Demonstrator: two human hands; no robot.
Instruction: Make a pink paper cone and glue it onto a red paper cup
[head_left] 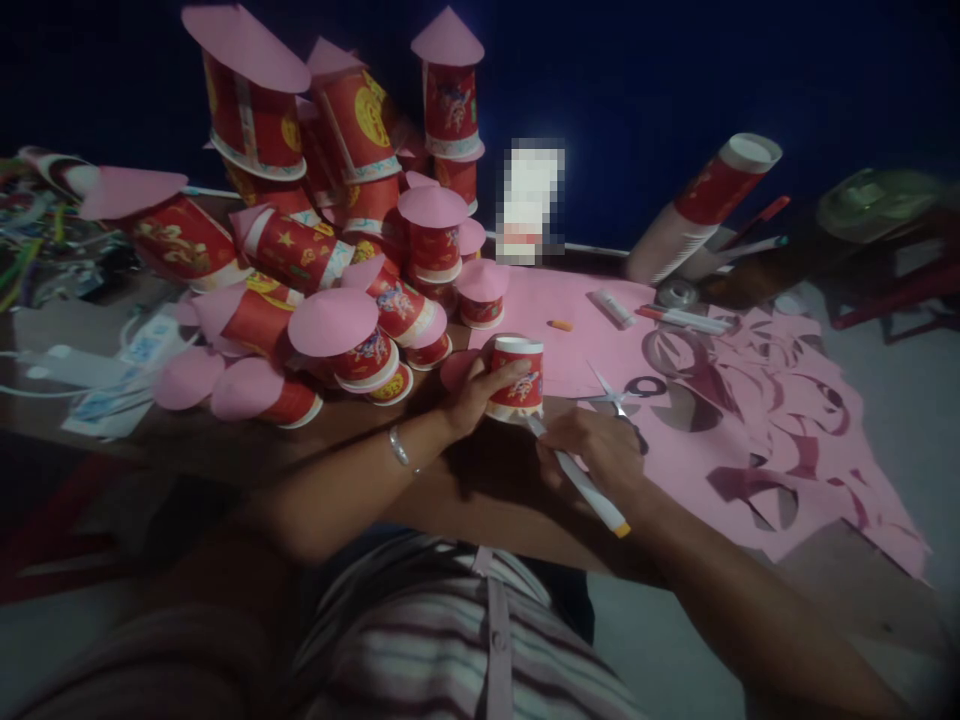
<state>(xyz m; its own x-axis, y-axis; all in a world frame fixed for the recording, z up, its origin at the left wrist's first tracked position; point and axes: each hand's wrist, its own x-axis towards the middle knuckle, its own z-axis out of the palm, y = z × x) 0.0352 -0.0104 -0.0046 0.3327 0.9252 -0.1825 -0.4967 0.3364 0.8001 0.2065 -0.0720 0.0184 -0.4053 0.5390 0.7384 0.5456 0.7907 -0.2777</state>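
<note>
My left hand [474,396] is wrapped round a red paper cup [516,376] with a white rim, held near the table's front edge. Between the fingers of my right hand [596,450] is a white marker pen [581,485] with a yellow end. Its tip touches or nearly touches the cup's lower white band. Just beyond my right hand lies a pair of scissors [616,398], blades apart, on pink paper [525,290]. A small orange cap [560,325] and a glue stick [611,309] rest on that paper behind the cup.
Many red cups with pink paper cones [333,322] crowd the left side, some stacked. Pink paper scraps [795,400] cover the right. A tall stack of cups [709,205] leans at the back right, near more markers [686,318]. A power strip [64,370] lies far left.
</note>
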